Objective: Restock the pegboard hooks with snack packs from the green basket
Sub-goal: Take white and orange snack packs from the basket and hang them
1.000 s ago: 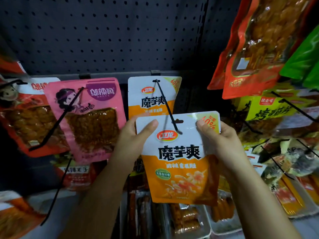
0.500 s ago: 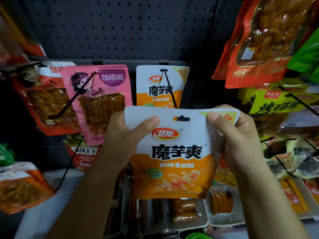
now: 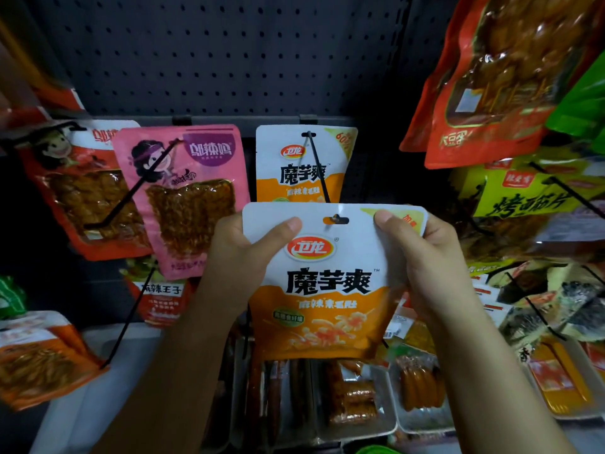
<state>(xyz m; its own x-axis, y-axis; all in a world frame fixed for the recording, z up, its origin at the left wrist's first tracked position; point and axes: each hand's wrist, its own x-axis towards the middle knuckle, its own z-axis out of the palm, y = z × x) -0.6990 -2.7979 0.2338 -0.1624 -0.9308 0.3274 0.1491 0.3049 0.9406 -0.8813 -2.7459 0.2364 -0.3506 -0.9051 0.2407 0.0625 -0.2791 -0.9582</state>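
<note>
I hold an orange and white snack pack (image 3: pixel 327 283) upright in front of the pegboard (image 3: pixel 229 54). My left hand (image 3: pixel 239 257) grips its top left corner, thumb on the front. My right hand (image 3: pixel 425 257) grips the top right corner the same way. The pack's hang hole (image 3: pixel 335 220) sits right at the tip of a black hook (image 3: pixel 317 168). An identical pack (image 3: pixel 294 165) hangs further back on that hook. A green sliver (image 3: pixel 373 450) at the bottom edge may be the basket.
A pink pack (image 3: pixel 183 198) and a red pack (image 3: pixel 85 198) hang on hooks to the left. Large red packs (image 3: pixel 491 77) and a yellow pack (image 3: pixel 523 198) hang on the right. White trays of sausages (image 3: pixel 353 398) lie on the shelf below.
The pack came down and toward me from under the hook. Its hang hole now lines up with the hook's tip. Both hands keep their grip on the top corners.
</note>
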